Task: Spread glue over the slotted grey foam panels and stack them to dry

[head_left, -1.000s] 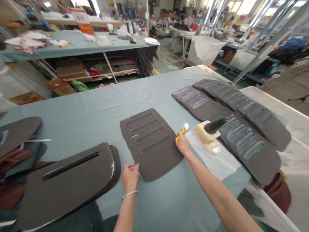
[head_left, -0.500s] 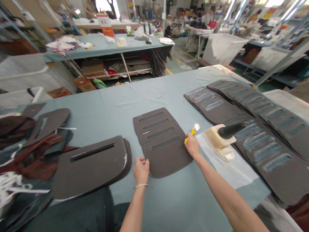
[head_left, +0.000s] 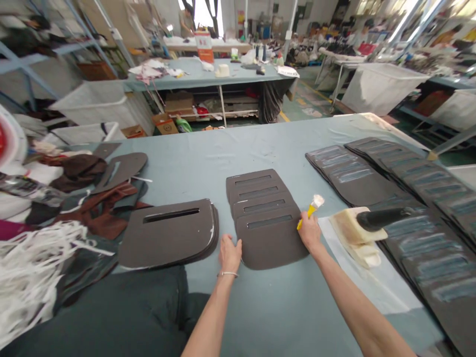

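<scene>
In front of me several dark brown panels point(head_left: 273, 248) with rounded ends lie overlapped like steps, each showing one long slot. My left hand point(head_left: 229, 254) is at their lower left edge, thumb apart from the loosely bent fingers and against or very near the edge. At their right edge my right hand point(head_left: 310, 232) is closed around a small yellow-handled brush point(head_left: 317, 201), its pale bristles pointing up and away. Left of my left hand lies a stack of similar slotted panels point(head_left: 171, 238), with white smears on its rounded end.
On the right, a cream container with a black cylindrical part point(head_left: 383, 218) rests on a white sheet point(head_left: 390, 292). Beyond it lie rows of panels with shiny smears around their slots point(head_left: 431, 243). White strips point(head_left: 40, 272) and brown cloth scraps point(head_left: 107, 213) crowd the left side.
My view has swung left, so things sit further right in the picture. My left thumb and fingers have parted slightly at the panel edge. The brush stays in my right hand.
</scene>
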